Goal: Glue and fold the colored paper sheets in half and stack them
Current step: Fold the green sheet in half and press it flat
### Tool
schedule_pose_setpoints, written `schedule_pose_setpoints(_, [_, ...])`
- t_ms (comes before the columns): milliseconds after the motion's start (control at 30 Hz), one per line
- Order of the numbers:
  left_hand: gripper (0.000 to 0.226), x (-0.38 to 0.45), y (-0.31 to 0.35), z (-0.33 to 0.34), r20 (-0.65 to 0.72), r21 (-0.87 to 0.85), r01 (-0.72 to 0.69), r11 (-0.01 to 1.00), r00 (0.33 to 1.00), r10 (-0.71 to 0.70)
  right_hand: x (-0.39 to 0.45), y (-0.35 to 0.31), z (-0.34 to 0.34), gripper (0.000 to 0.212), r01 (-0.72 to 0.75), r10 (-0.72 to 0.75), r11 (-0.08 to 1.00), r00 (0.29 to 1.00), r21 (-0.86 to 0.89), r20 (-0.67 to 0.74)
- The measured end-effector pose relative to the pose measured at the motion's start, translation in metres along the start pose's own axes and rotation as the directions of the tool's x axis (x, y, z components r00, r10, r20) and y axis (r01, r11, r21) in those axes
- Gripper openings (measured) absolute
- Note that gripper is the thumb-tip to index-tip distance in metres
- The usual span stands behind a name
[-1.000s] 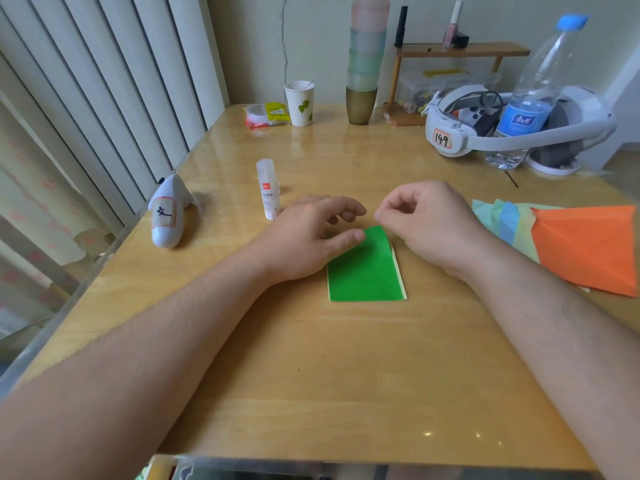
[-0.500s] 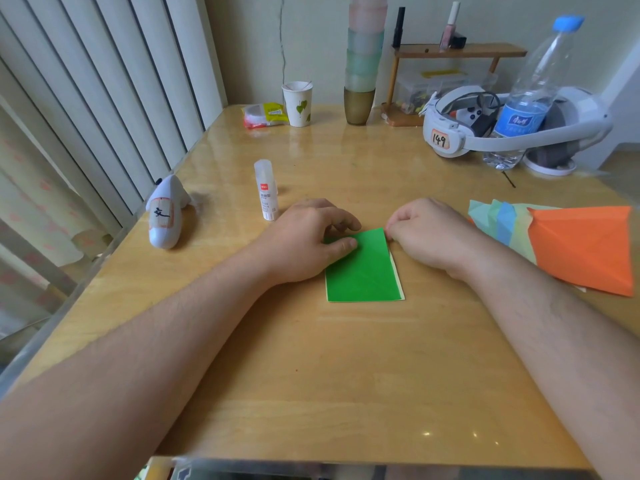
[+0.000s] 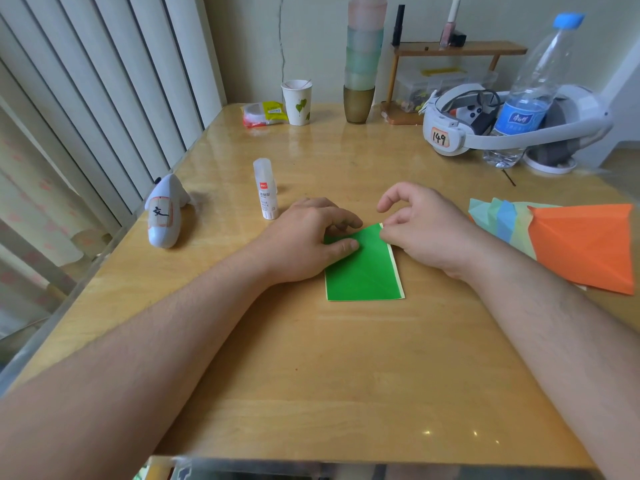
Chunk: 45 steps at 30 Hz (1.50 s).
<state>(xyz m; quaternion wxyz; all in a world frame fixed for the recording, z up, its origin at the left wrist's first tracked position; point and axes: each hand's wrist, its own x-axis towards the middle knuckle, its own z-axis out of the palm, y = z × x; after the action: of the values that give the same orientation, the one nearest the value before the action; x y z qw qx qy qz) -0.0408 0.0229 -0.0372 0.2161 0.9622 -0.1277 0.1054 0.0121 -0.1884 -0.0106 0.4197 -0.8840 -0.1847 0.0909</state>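
Observation:
A green paper sheet [image 3: 365, 271], folded in half with a pale strip along its right edge, lies flat in the middle of the wooden table [image 3: 311, 375]. My left hand [image 3: 311, 237] presses its far left corner down with thumb and fingertips. My right hand [image 3: 422, 226] pinches the sheet's far right corner, its index finger lifted and curled. A white glue stick [image 3: 265, 188] stands upright just left of my left hand. A stack of colored sheets, orange [image 3: 585, 247] on top with blue and pale green under it, lies at the right.
A white controller [image 3: 164, 213] lies near the left table edge. At the back stand a paper cup [image 3: 297, 102], stacked cups [image 3: 362, 64], a small wooden shelf [image 3: 457, 50], a white headset [image 3: 450, 129] and a water bottle [image 3: 530, 95]. Vertical blinds hang at left.
My right hand rose from pressing the sheet's far edge and now pinches the far right corner with the index finger lifted. The left hand stayed on the paper.

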Motion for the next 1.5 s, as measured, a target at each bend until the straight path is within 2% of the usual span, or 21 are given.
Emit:
schedule_pose_setpoints(233, [0.031, -0.001, 0.003, -0.002, -0.008, -0.021, -0.005, 1.0, 1.0, 0.005, 0.0, -0.001, -0.002, 0.022, 0.036, -0.035, 0.999, 0.998, 0.02, -0.049])
schedule_pose_setpoints(367, [0.029, 0.0, 0.004, -0.001, -0.015, -0.021, -0.001, 1.0, 1.0, 0.001, 0.001, -0.005, 0.002, 0.008, 0.057, -0.058, 0.998, 0.995, -0.021, -0.076])
schedule_pose_setpoints(467, [0.027, 0.0, 0.003, 0.0, -0.026, -0.032, -0.01, 0.999, 1.0, 0.01, 0.001, -0.006, 0.008, 0.03, 0.073, -0.078, 0.991, 0.996, -0.112, -0.04])
schedule_pose_setpoints(533, [0.027, 0.0, 0.003, -0.001, -0.022, -0.037, -0.007, 0.999, 1.0, 0.007, 0.003, -0.005, 0.012, 0.031, 0.102, -0.111, 0.983, 0.993, -0.151, -0.05])
schedule_pose_setpoints(700, [0.031, -0.001, 0.002, -0.002, 0.002, -0.098, 0.041, 0.994, 0.999, -0.041, 0.007, -0.001, 0.016, 0.031, 0.183, -0.175, 0.981, 0.98, 0.07, -0.098])
schedule_pose_setpoints(800, [0.031, -0.001, 0.0, -0.005, 0.029, -0.259, 0.116, 0.959, 0.993, -0.113, 0.007, -0.002, 0.01, 0.035, 0.218, -0.197, 0.961, 0.971, 0.169, -0.133])
schedule_pose_setpoints(900, [0.039, -0.001, 0.001, -0.009, 0.014, -0.56, 0.152, 0.814, 0.984, -0.175, 0.006, -0.001, 0.005, 0.038, 0.252, -0.214, 0.931, 0.963, 0.263, -0.165])
schedule_pose_setpoints(967, [0.047, -0.001, 0.002, -0.01, 0.032, -0.7, 0.183, 0.69, 0.974, -0.226, 0.006, 0.0, 0.003, 0.04, 0.274, -0.224, 0.915, 0.956, 0.297, -0.191])
schedule_pose_setpoints(1067, [0.05, -0.001, 0.002, -0.011, 0.135, -0.815, 0.235, 0.53, 0.966, -0.22, 0.008, -0.001, 0.001, 0.039, 0.291, -0.209, 0.888, 0.945, 0.356, -0.251])
schedule_pose_setpoints(1133, [0.047, -0.002, 0.004, -0.012, 0.196, -0.839, 0.257, 0.48, 0.965, -0.174, 0.008, -0.002, -0.001, 0.037, 0.293, -0.176, 0.86, 0.939, 0.418, -0.295])
schedule_pose_setpoints(1200, [0.041, -0.004, 0.005, -0.012, 0.232, -0.828, 0.278, 0.487, 0.96, -0.154, 0.009, -0.002, -0.002, 0.035, 0.284, -0.132, 0.819, 0.939, 0.499, -0.317])
schedule_pose_setpoints(1333, [0.032, -0.004, 0.006, -0.012, 0.241, -0.793, 0.276, 0.543, 0.961, -0.137, 0.008, -0.006, -0.002, 0.032, 0.241, -0.077, 0.708, 0.961, 0.664, -0.266])
schedule_pose_setpoints(1433, [0.032, -0.005, 0.007, -0.012, 0.226, -0.805, 0.263, 0.532, 0.965, -0.136, 0.006, -0.01, 0.0, 0.033, 0.212, -0.049, 0.659, 0.97, 0.722, -0.24])
schedule_pose_setpoints(1500, [0.033, -0.005, 0.009, -0.011, 0.178, -0.83, 0.234, 0.506, 0.972, -0.156, 0.005, -0.012, 0.003, 0.043, 0.123, 0.004, 0.583, 0.988, 0.803, -0.155])
